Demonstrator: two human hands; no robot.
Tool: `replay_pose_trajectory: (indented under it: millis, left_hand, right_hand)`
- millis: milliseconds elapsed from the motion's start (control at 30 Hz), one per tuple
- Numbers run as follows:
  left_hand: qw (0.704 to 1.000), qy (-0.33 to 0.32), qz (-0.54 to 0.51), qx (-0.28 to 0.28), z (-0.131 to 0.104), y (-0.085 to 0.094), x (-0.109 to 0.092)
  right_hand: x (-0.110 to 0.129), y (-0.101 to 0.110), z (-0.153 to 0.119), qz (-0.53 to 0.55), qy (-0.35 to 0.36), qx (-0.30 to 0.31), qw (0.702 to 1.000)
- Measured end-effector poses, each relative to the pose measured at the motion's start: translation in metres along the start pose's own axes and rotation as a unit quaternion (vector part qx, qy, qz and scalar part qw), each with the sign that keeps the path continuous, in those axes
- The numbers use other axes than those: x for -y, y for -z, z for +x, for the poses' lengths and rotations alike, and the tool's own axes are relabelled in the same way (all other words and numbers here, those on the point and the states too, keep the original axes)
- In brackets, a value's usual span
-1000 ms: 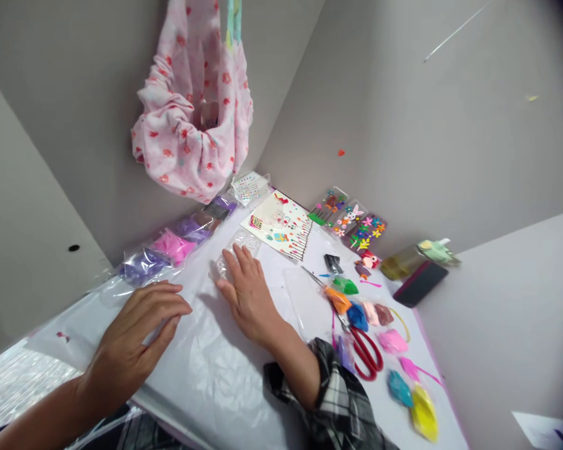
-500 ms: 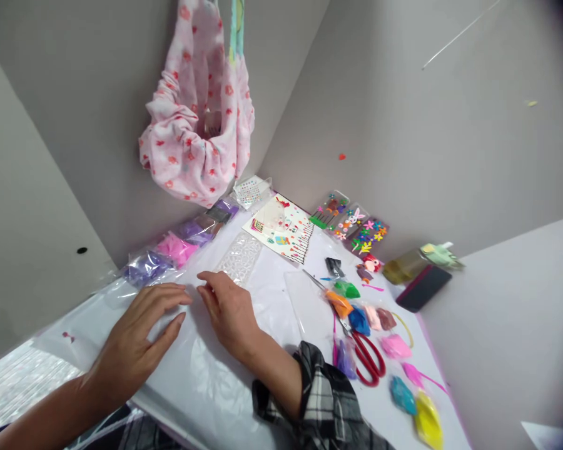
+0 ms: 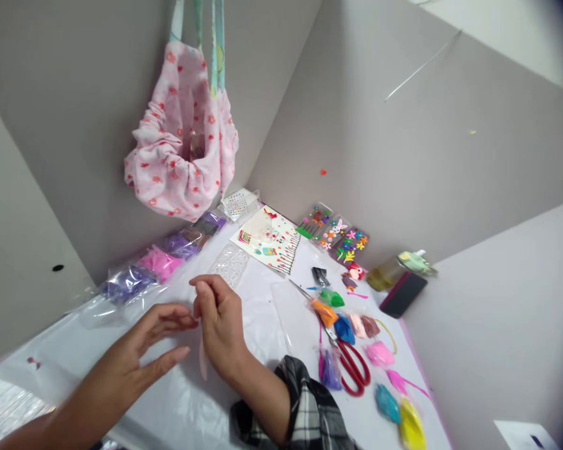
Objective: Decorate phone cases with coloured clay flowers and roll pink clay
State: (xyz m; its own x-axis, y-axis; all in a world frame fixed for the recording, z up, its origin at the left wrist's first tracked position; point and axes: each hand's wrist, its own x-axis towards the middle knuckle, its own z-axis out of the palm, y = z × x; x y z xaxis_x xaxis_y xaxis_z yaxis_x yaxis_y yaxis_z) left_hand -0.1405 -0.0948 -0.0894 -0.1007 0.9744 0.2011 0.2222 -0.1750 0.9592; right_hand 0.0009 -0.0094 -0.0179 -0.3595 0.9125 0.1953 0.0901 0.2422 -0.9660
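My right hand (image 3: 220, 322) is closed, its thumb pressed against the curled fingers. From below it hangs a thin pale pink strip (image 3: 203, 361), most of which the hand hides. To its left, my left hand (image 3: 152, 344) is open, thumb well apart from the stretched fingers, and its fingertips come close to the right hand. Both hands are above the white-covered table (image 3: 169, 400). Just beyond them lies a clear embossed sheet (image 3: 229, 265).
Packets of colored clay, including an orange one (image 3: 324, 312), lie on the right around red-handled scissors (image 3: 354, 369). Bagged purple and pink packs (image 3: 162, 262) line the left wall. A floral cloth pouch (image 3: 182, 162) hangs above. Decorated cases (image 3: 333, 232) and a phone (image 3: 403, 295) are farther back.
My right hand has turned and its fingers have closed, with the pale pink strip now showing below it. The left hand has come nearer to it. The view has shifted slightly.
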Motion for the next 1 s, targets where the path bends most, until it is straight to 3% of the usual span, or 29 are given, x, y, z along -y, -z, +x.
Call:
replay_pose_trajectory:
  millis: [133, 233, 333, 467, 600, 700, 800, 1000]
  left_hand:
    - [0.978, 0.065, -0.156, 0.121, 0.005, -0.02, -0.011]
    - [0.974, 0.067, -0.165, 0.143, 0.013, -0.024, -0.024]
    - [0.981, 0.049, -0.105, 0.157, 0.022, -0.017, -0.038]
    - [0.982, -0.008, 0.014, 0.186, 0.034, -0.007, -0.049]
    - [0.964, -0.111, 0.115, 0.213, 0.042, -0.007, -0.037]
    - [0.945, -0.162, 0.183, 0.217, 0.042, -0.008, -0.024]
    - [0.939, -0.174, 0.215, 0.203, 0.039, 0.001, -0.018]
    - [0.926, -0.146, 0.281, 0.207, 0.037, 0.034, -0.014]
  right_hand:
    - [0.014, 0.001, -0.003, 0.068, 0.011, -0.065, 0.995]
    - [0.023, 0.007, -0.007, 0.075, 0.015, -0.087, 0.993]
    - [0.026, 0.02, -0.015, 0.042, 0.016, -0.095, 0.994]
    - [0.022, 0.054, -0.029, -0.031, 0.015, -0.115, 0.993]
    - [0.012, 0.093, -0.039, -0.092, 0.004, -0.138, 0.986]
    - [0.006, 0.106, -0.041, -0.149, -0.004, -0.124, 0.981]
    - [0.003, 0.098, -0.037, -0.221, 0.037, -0.082, 0.971]
    - [0.0, 0.046, -0.009, -0.391, 0.135, 0.04, 0.909]
